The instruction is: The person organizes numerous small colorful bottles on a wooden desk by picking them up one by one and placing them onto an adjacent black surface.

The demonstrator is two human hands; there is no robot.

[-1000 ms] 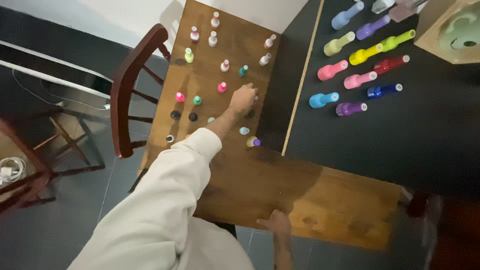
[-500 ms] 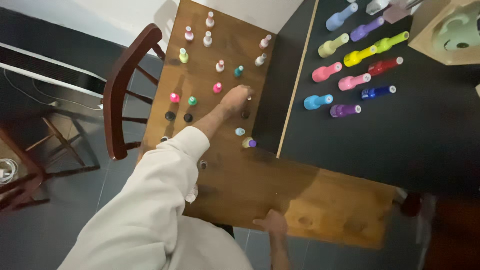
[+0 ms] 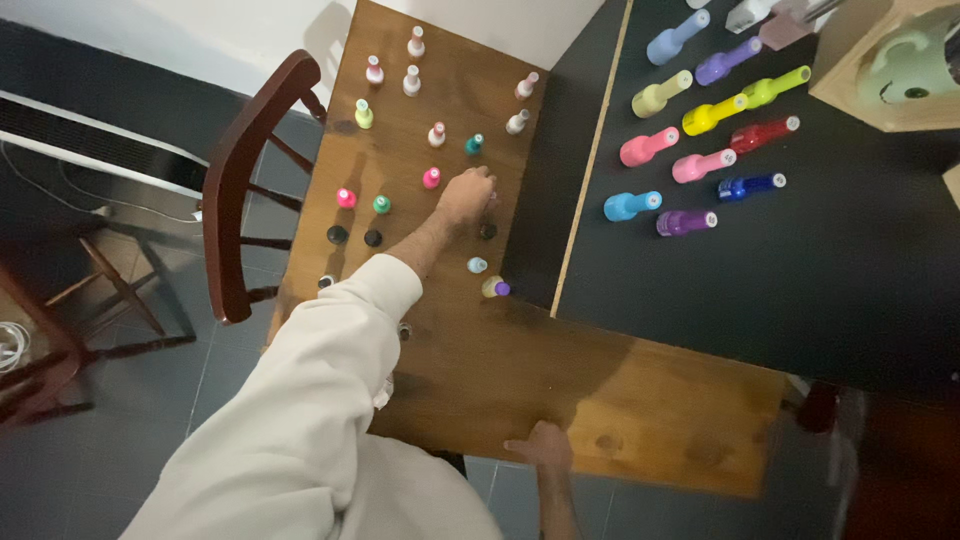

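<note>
Small bottle under left hand (image 3: 466, 194): hidden by the fingers. Wooden box (image 3: 885, 62), 1 o'clock: cut by frame edge. Right hand (image 3: 543, 450): wrist cut off at 6 o'clock.

wooden table (image 3: 470, 360) | small nail-polish bottles (image 3: 437, 134) standing | black mat (image 3: 800, 280)

- My left arm, in a pale cream sleeve, stretches far forward, its wrist bare.
- My left hand (image 3: 466, 193) is curled, knuckles up, fingers bent downward.
- My right hand (image 3: 541, 449) sits low and close, fingers folded.
</note>
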